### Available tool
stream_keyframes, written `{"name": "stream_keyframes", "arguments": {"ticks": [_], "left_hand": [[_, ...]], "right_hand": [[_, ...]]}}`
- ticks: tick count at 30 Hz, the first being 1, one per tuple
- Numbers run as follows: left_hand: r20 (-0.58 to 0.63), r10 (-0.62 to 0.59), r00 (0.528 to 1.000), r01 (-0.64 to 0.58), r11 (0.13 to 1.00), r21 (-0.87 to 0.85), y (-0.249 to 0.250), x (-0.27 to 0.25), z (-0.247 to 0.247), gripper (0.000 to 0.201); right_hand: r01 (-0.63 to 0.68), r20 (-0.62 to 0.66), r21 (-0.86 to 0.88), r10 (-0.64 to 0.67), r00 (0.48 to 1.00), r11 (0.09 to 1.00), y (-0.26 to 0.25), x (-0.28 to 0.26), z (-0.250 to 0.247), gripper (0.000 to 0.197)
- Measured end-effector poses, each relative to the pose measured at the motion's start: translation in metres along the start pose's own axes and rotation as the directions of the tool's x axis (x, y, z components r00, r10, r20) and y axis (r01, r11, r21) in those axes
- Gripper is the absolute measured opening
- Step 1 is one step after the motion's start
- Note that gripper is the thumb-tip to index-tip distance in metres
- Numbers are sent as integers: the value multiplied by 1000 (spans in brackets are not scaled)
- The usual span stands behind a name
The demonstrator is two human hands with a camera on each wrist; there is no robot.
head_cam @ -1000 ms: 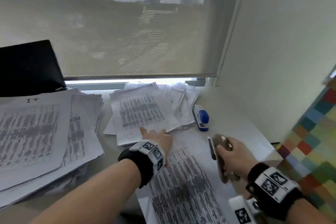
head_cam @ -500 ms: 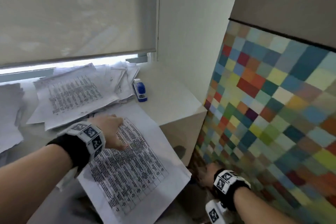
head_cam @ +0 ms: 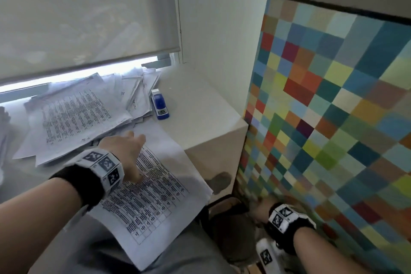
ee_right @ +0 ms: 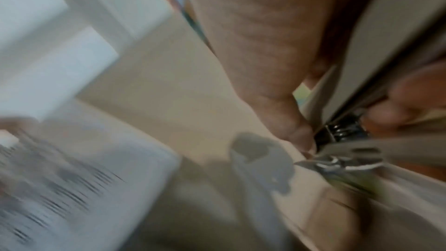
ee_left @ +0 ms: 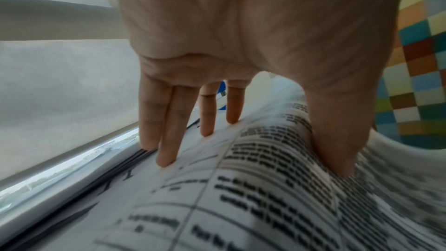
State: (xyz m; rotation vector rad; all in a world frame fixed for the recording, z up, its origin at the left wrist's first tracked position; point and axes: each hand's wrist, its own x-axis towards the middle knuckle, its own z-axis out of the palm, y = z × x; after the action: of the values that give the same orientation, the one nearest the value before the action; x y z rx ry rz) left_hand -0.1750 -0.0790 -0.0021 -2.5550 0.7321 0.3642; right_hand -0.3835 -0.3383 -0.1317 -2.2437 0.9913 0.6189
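One thin printed document lies at the near edge of the desk, overhanging toward me, with my left hand pressing it flat on straight fingers. I judge it light, limp and quick to slide or crease, so I'd pin it close to its far corner. My right hand, low on the right beside the desk, is curled round a grey stapler.
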Motion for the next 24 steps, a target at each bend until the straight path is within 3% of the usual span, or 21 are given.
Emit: {"name": "stream_keyframes", "arguments": {"ticks": [3, 5, 7, 9, 12, 14, 16, 18, 20, 22, 24], "left_hand": [[0, 3, 1000, -3, 1000, -10, 1, 4, 0, 86], [15, 12, 1000, -11, 1000, -23, -1, 7, 1, 95], [24, 10, 1000, -9, 999, -41, -3, 8, 1, 105], [38, 3, 999, -1, 998, -61, -4, 7, 1, 113], [43, 30, 999, -26, 996, -90, -7, 4, 0, 113], [16, 73, 997, -70, 990, -122, -14, 0, -2, 99], [-16, 99, 995, -100, 979, -179, -25, -6, -2, 84], [-36, 106, 994, -112, 963, -244, -38, -10, 1, 72], [-46, 118, 992, -126, 944, -304, -50, -12, 7, 62], [-63, 114, 991, -129, 920, -369, -60, -14, 15, 53], [-87, 102, 991, -130, 889, -439, -69, -15, 23, 41]], "right_hand": [[179, -162, 230, -144, 976, 957, -37, -5, -39, 25], [376, -318, 335, -272, 908, 864, -68, -21, -67, 6], [531, -421, 349, -377, 825, 772, -97, -34, -92, 16], [537, -396, 315, -406, 824, 782, -123, -31, -105, 28], [457, -295, 168, -398, 868, 873, -156, -8, -110, 25], [417, -284, 79, -380, 880, 906, -176, 14, -111, 18], [425, -316, 10, -400, 860, 905, -198, 31, -112, 7], [443, -338, -56, -434, 835, 895, -222, 44, -115, 19], [410, -360, -149, -436, 825, 900, -244, 47, -118, 14], [389, -493, -235, -455, 742, 891, -262, 42, -115, 24], [529, -559, -200, -539, 630, 825, -275, 22, -101, 32]]}}
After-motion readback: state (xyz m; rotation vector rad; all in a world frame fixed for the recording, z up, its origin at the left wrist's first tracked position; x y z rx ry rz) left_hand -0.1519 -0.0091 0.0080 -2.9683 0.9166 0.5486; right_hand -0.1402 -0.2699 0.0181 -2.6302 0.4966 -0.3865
